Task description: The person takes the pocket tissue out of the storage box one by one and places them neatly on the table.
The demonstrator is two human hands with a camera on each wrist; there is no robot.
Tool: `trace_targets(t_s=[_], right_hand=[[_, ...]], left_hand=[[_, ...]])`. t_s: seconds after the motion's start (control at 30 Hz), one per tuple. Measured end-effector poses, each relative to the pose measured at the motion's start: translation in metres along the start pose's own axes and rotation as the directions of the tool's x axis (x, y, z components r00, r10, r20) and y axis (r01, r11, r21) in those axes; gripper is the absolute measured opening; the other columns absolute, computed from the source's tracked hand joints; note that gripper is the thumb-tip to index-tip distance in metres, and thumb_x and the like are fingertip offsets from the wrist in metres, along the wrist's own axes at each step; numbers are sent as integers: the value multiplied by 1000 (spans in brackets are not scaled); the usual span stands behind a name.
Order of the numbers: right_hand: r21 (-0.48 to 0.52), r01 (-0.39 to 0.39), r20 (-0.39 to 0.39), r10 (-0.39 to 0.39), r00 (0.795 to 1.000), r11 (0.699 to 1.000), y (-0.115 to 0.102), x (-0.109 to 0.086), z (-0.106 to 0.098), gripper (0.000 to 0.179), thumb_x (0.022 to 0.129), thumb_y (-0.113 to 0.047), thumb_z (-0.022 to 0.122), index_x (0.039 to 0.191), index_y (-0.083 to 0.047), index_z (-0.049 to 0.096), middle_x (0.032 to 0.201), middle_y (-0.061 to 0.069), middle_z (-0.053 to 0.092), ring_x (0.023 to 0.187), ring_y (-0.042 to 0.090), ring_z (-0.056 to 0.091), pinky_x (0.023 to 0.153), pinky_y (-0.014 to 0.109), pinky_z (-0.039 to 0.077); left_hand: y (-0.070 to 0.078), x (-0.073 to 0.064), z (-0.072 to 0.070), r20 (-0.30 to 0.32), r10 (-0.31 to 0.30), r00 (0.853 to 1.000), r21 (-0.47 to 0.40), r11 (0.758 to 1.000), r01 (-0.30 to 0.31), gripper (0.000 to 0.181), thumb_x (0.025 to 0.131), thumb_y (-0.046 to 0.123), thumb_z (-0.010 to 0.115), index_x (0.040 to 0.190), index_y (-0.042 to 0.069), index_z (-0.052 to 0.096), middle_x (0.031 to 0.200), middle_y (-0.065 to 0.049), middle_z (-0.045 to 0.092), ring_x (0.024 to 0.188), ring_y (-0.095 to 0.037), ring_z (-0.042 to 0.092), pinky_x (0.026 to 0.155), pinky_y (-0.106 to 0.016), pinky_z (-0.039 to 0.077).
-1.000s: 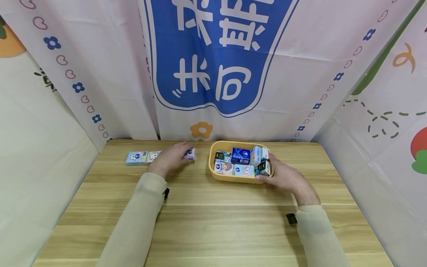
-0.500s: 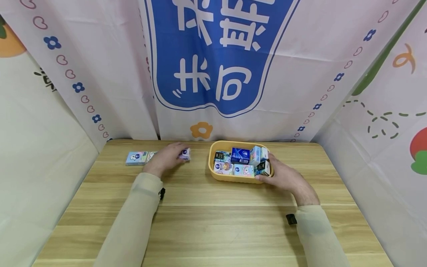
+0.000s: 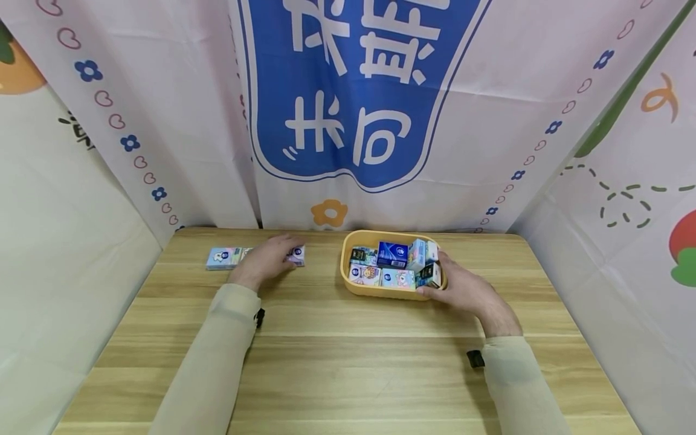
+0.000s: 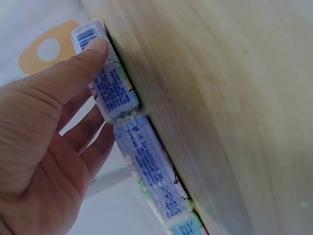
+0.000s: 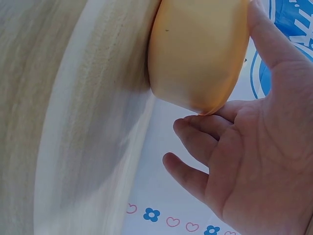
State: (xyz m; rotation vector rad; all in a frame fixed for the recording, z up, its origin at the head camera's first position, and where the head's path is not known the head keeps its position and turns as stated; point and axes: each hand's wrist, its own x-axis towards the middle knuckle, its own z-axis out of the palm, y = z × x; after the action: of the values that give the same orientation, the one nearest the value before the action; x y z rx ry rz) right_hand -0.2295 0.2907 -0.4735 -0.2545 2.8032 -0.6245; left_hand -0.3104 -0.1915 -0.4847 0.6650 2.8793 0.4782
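My left hand (image 3: 264,261) pinches a small purple-and-white tissue pack (image 3: 296,255) at the back left of the table. In the left wrist view my thumb lies on the printed side of this pack (image 4: 115,90), whose end meets a second tissue pack (image 4: 154,166). A light-blue pack (image 3: 220,258) forms the left end of the row, and my hand covers part of the middle. My right hand (image 3: 464,287) grips the right end of a yellow basket (image 3: 388,292), thumb at its near rim. In the right wrist view the fingertips (image 5: 183,126) lie by the basket's underside corner.
Several tissue packs stand and lie in the basket, among them a dark-blue one (image 3: 392,254) and a light-blue upright one (image 3: 416,254). The wooden table (image 3: 348,362) ends at a printed cloth backdrop (image 3: 293,205) just behind the basket and the row.
My left hand has slid leftward with the purple-and-white tissue pack, bringing it up to the row. The right hand and basket have stayed in place.
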Motion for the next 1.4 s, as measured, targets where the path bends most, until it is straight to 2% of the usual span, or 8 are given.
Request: trace_targets(t_s=[0.43,0.63,0.9,1.17,1.4], right_hand=[[3,-12,21,12,1000,1000,-3,-4,-2,136,104,-84,70,187,1,4,190,35,25,171,63,38,139,80,37],[22,-42,48,41,998,999,-4,-6,-2,137,103,-85,71,188,-2,1,191,35,22,172,64,36,140,81,35],[49,-47,64,44,997,998,-6,-7,-2,137,103,-82,73,188,-4,-1,191,35,21,172,64,36,140,81,34],[53,-45,66,41,997,998,-6,-7,-2,135,104,-81,73,188,-4,-1,191,36,23,171,64,38,139,81,35],[54,-44,69,40,997,998,-6,-6,-3,136,104,-81,73,188,-4,-1,190,37,25,170,64,40,139,81,36]], left_hand=[[1,-3,-2,9,-12,1000,11,1000,12,63,111,9,81,170,6,60,179,-26,55,168,-51,51,142,-67,43],[11,-3,0,-26,24,999,30,999,-23,61,110,11,83,167,4,63,174,-27,60,164,-51,56,140,-67,45],[42,-2,0,-89,68,994,64,996,-62,55,113,17,80,165,5,66,169,-22,67,158,-45,65,137,-62,52],[79,2,-7,-80,124,989,102,988,-116,55,115,25,79,165,5,65,171,-20,65,160,-42,63,138,-59,51],[105,7,-7,-66,137,988,78,988,-132,57,115,28,78,168,11,63,174,-17,63,162,-40,62,139,-59,51]])
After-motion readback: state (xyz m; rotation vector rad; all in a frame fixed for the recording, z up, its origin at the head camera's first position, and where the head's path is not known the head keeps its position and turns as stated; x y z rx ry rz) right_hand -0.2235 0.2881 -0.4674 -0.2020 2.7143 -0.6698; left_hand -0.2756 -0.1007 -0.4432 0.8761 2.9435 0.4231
